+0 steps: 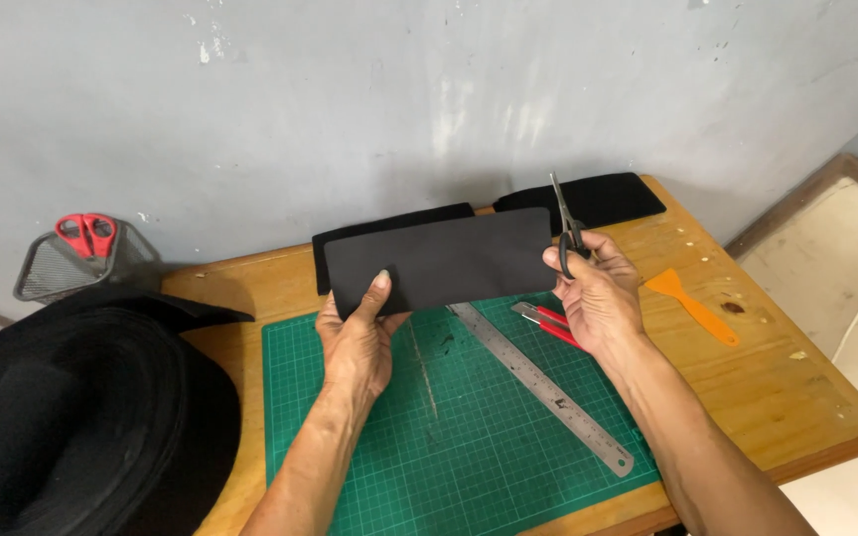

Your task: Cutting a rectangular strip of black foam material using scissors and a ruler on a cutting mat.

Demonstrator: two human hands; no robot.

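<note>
Above green gridded mat (469, 447) | left hand (357, 342) pinches flat black strip (439, 263) | right hand (598, 293) grips steel scissors (568, 223)

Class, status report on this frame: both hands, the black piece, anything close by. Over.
Left hand pinching black fabric piece above green cutting mat. Right hand holding scissors at its right edge. Steel ruler lies below.

Two bare forearms enter from the near edge and converge toward the centre of the scene. The left hand (357, 337), back facing up, is raised with fingers curled underneath and thumb laid flat on top in a pinch. The right hand (596, 288), to its right and level with it, is closed, thumb and fingers threaded through loops, knuckles turned leftward, wrist held straight
</note>
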